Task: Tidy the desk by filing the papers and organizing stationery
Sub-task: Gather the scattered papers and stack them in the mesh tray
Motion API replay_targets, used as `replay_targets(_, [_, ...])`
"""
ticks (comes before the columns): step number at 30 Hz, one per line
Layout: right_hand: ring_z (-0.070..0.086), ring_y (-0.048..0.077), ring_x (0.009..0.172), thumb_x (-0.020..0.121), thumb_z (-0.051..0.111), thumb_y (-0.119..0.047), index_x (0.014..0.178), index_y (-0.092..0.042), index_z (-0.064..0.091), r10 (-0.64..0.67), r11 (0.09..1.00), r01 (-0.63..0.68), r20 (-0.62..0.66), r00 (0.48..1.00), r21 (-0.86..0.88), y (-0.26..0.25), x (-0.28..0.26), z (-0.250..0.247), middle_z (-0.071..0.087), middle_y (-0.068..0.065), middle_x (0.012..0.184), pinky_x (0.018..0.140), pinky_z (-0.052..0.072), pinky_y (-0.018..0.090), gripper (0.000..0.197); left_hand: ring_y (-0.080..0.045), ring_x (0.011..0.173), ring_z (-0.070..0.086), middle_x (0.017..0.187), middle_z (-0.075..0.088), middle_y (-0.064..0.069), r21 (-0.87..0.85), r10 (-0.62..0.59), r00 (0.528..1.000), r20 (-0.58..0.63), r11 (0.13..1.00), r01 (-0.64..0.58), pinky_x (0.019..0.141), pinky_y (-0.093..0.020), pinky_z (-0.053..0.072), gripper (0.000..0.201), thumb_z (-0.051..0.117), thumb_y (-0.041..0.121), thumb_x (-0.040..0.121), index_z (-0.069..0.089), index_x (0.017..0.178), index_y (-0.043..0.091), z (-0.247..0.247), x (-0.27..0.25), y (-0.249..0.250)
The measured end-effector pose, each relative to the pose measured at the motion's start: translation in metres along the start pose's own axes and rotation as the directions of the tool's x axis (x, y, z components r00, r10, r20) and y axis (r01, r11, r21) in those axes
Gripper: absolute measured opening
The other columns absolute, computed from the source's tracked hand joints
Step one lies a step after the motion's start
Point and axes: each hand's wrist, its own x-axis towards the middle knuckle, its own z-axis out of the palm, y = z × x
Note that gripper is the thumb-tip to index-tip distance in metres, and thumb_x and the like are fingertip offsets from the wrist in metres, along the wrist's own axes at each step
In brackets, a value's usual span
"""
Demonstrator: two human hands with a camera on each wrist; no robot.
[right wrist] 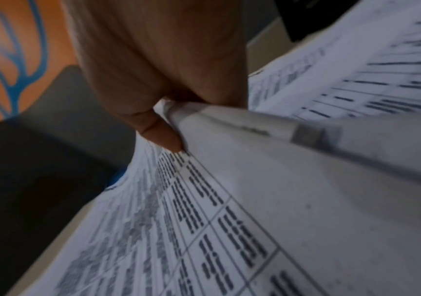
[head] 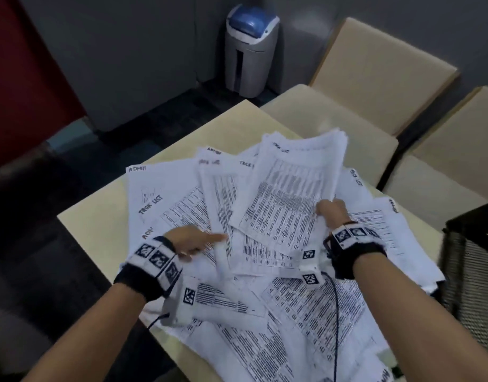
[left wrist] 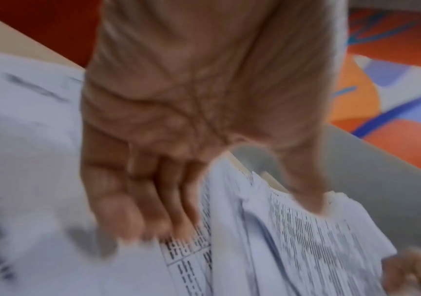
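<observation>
Many printed sheets point(head: 306, 299) with tables and handwritten "ADMIN" and "TASK LIST" labels lie scattered across the beige desk point(head: 105, 216). My right hand point(head: 331, 210) pinches the near right edge of a stack of papers point(head: 292, 188) and holds it tilted above the pile; in the right wrist view the thumb point(right wrist: 163, 136) presses on that stack point(right wrist: 255, 200). My left hand point(head: 201, 241) lies over the loose sheets at the left. Its fingers point(left wrist: 148, 216) are stretched out and touch the papers point(left wrist: 293, 240). That view is blurred.
A grey bin with a blue lid point(head: 251, 51) stands on the floor beyond the desk. Beige chairs point(head: 375, 78) line the far right side. A black mesh basket point(head: 474, 285) sits at the desk's right edge. A dark seat point(head: 30, 202) is at the left.
</observation>
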Motion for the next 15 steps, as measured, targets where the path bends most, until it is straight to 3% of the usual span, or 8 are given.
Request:
replay_targets(1, [0.048, 0.026, 0.088, 0.086, 0.044, 0.000, 0.112, 0.006, 0.050, -0.024, 0.998, 0.025, 0.010, 1.000, -0.049, -0.006, 0.001, 0.007, 0.050, 0.016, 0.091, 0.072, 0.039, 0.029, 0.028, -0.017, 0.071, 0.059, 0.085, 0.062, -0.008, -0.179, -0.080, 0.986, -0.149, 0.982, 0.053, 0.070, -0.028, 0.051, 0.074, 0.062, 0.066, 0.071, 0.055, 0.113, 0.005, -0.003, 0.004, -0.010])
replay_targets(2, [0.049, 0.025, 0.088, 0.086, 0.043, -0.001, 0.109, 0.001, 0.051, -0.047, 0.993, 0.050, 0.028, 0.998, -0.108, -0.012, 0.000, 0.014, 0.049, 0.016, 0.094, 0.074, 0.039, 0.029, 0.024, -0.028, 0.101, 0.058, 0.117, 0.054, -0.019, -0.330, -0.182, 0.946, -0.269, 0.940, 0.087, 0.087, -0.039, 0.051, 0.096, 0.064, 0.065, 0.069, 0.034, 0.134, 0.000, -0.004, 0.005, -0.020])
replay_targets(3, [0.048, 0.024, 0.088, 0.087, 0.043, -0.001, 0.102, -0.004, 0.049, -0.069, 0.981, 0.078, 0.057, 0.996, -0.179, -0.016, -0.002, 0.021, 0.049, 0.015, 0.094, 0.073, 0.039, 0.028, 0.017, -0.038, 0.125, 0.041, 0.139, 0.032, -0.024, -0.434, -0.264, 0.900, -0.348, 0.896, 0.095, 0.101, -0.049, 0.042, 0.108, 0.066, 0.062, 0.070, 0.017, 0.142, -0.001, -0.003, 0.003, -0.027])
replay_targets(4, [0.048, 0.024, 0.087, 0.087, 0.044, -0.002, 0.098, -0.006, 0.047, -0.084, 0.963, 0.105, 0.095, 0.992, -0.247, -0.021, -0.004, 0.029, 0.050, 0.014, 0.092, 0.070, 0.040, 0.027, 0.012, -0.041, 0.134, 0.026, 0.146, 0.017, -0.023, -0.510, -0.329, 0.857, -0.397, 0.855, 0.092, 0.108, -0.052, 0.033, 0.109, 0.067, 0.059, 0.071, 0.011, 0.142, -0.002, 0.000, 0.002, -0.031])
replay_targets(7, [0.050, 0.025, 0.085, 0.085, 0.049, 0.000, 0.106, 0.001, 0.051, -0.152, 0.923, 0.238, 0.282, 0.947, -0.302, -0.030, -0.018, 0.057, 0.052, 0.011, 0.087, 0.061, 0.042, 0.026, 0.022, -0.039, 0.134, 0.024, 0.143, 0.016, -0.022, -0.623, -0.422, 0.804, -0.420, 0.778, 0.083, 0.112, -0.046, 0.027, 0.103, 0.065, 0.055, 0.074, 0.012, 0.140, -0.004, 0.012, -0.003, -0.023])
replay_targets(11, [0.051, 0.023, 0.086, 0.083, 0.054, -0.002, 0.125, -0.003, 0.043, -0.211, 0.798, 0.474, 0.564, 0.798, -0.372, -0.036, -0.047, 0.087, 0.050, 0.008, 0.098, 0.067, 0.043, 0.028, 0.044, -0.039, 0.140, 0.014, 0.150, 0.005, -0.020, -0.646, -0.383, 0.825, -0.416, 0.763, 0.029, 0.114, -0.049, 0.023, 0.110, 0.066, 0.050, 0.076, -0.003, 0.146, -0.001, 0.022, 0.002, -0.008])
replay_targets(13, [0.050, 0.021, 0.073, 0.085, 0.050, -0.002, 0.123, -0.008, 0.036, -0.269, 0.735, 0.567, 0.607, 0.748, -0.372, -0.036, -0.060, 0.091, 0.047, 0.007, 0.093, 0.061, 0.043, 0.029, 0.041, -0.038, 0.141, 0.012, 0.152, 0.004, -0.018, -0.661, -0.379, 0.818, -0.433, 0.750, -0.003, 0.116, -0.049, 0.021, 0.112, 0.068, 0.049, 0.075, -0.003, 0.146, 0.001, 0.025, 0.001, -0.009])
replay_targets(15, [0.046, 0.017, 0.059, 0.082, 0.048, 0.005, 0.108, -0.012, 0.032, -0.391, 0.740, 0.612, 0.562, 0.729, -0.279, -0.037, -0.074, 0.084, 0.047, 0.009, 0.086, 0.051, 0.042, 0.025, 0.035, -0.037, 0.142, 0.011, 0.153, 0.003, -0.018, -0.684, -0.353, 0.827, -0.439, 0.728, -0.052, 0.117, -0.047, 0.019, 0.115, 0.069, 0.052, 0.074, -0.004, 0.146, 0.000, 0.025, -0.003, -0.013])
